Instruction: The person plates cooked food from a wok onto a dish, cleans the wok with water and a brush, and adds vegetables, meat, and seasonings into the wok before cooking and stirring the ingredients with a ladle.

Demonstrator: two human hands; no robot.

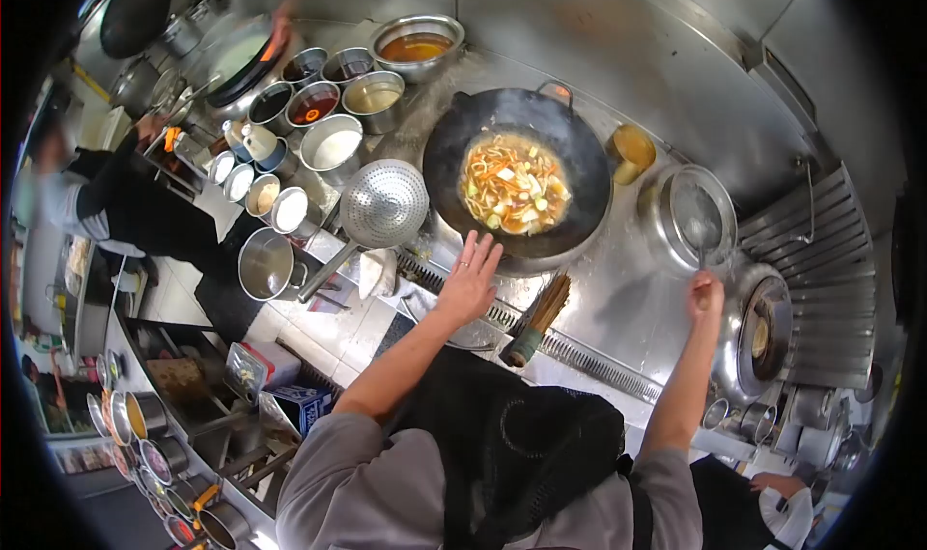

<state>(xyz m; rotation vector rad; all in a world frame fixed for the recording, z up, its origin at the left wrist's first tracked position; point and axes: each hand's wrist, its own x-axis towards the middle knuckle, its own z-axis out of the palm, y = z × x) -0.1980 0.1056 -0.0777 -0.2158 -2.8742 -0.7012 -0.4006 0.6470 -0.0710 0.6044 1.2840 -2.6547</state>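
Observation:
My left hand [468,278] is open, fingers spread, beside the near rim of a large black wok [449,154]. In the wok lie noodles with vegetable pieces [515,185] in brown sauce, steaming lightly. My right hand [706,296] is closed around the handle of what looks like a ladle [700,224], its round head inside a metal pot [660,205]. My fingers hide most of the handle. A bundled bamboo wok brush [543,316] lies on the counter edge between my hands.
A perforated strainer [384,203] rests left of the wok, near sauce containers [313,104] and a bowl of orange liquid [417,46]. A yellowish cup [632,154] stands right of the wok. A lidded pot [758,333] sits far right. A co-worker [126,197] stands at left, another person [763,502] lower right.

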